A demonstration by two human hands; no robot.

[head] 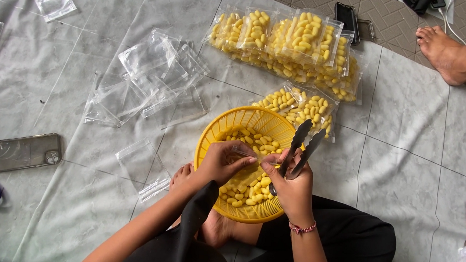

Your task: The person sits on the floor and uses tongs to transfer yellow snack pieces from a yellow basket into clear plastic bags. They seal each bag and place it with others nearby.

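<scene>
Over a round yellow plastic basket with a slotted, lattice wall [243, 118], the left hand [221, 164] pinches the rim of a small clear plastic bag [242, 149] between thumb and fingertips, its fingers curled closed on the thin film. The right hand [290, 187] grips the same bag's edge with its fingertips while also clasping a pair of dark metal tongs [300, 147] against the palm, their flat, scalloped arms pointing up and away over the basket rim. The basket sits on the floor between the person's knees, on a crinkled grey marble-patterned sheet [404, 157], and holds a heap of smooth, oval yellow cocoon-like pieces [248, 188]. Beyond it, filled clear bags of the same yellow pieces [289, 43] lie in overlapping rows. A loose pile of empty, glossy clear bags [150, 77] spreads to the left, and a smartphone in a transparent case [24, 152] lies flat further left.
</scene>
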